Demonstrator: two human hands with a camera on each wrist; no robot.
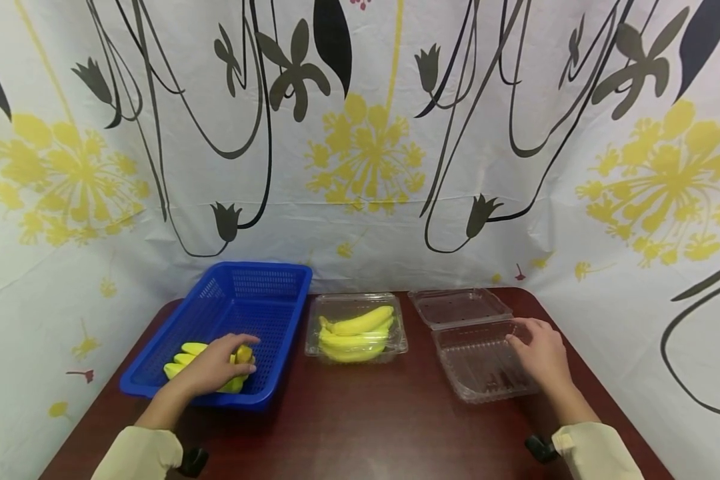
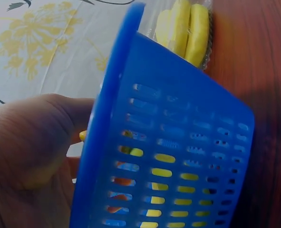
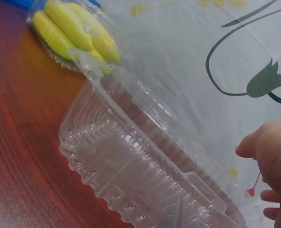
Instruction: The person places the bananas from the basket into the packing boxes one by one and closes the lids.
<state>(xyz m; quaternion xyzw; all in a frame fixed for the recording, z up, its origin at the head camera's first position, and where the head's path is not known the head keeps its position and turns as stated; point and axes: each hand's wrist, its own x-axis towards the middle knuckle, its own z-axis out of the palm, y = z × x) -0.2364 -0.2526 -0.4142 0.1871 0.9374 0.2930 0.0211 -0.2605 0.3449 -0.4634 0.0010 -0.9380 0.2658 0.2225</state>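
Note:
My left hand [image 1: 219, 363] is over a bunch of yellow bananas [image 1: 185, 358] at the near end of the blue plastic basket [image 1: 301, 287]. Its thumb and forefinger stand apart on either side of the brownish stem end [image 1: 244, 354]. In the left wrist view the basket wall hides most of the fingers, and yellow shows through its slots. On the right, my right hand [image 1: 543, 350] hovers at the side of a clear plastic clamshell box [image 1: 477, 360], thumb and fingers spread with nothing between them. The box's lid [image 1: 459, 308] lies folded back toward the wall.
Between basket and open box stands a closed clear clamshell [image 1: 401, 343] with bananas [image 1: 357, 337] inside. All rest on a dark red-brown wooden table [image 1: 360, 413]. A white cloth with flower prints [image 1: 372, 240] hangs behind the table and along its sides.

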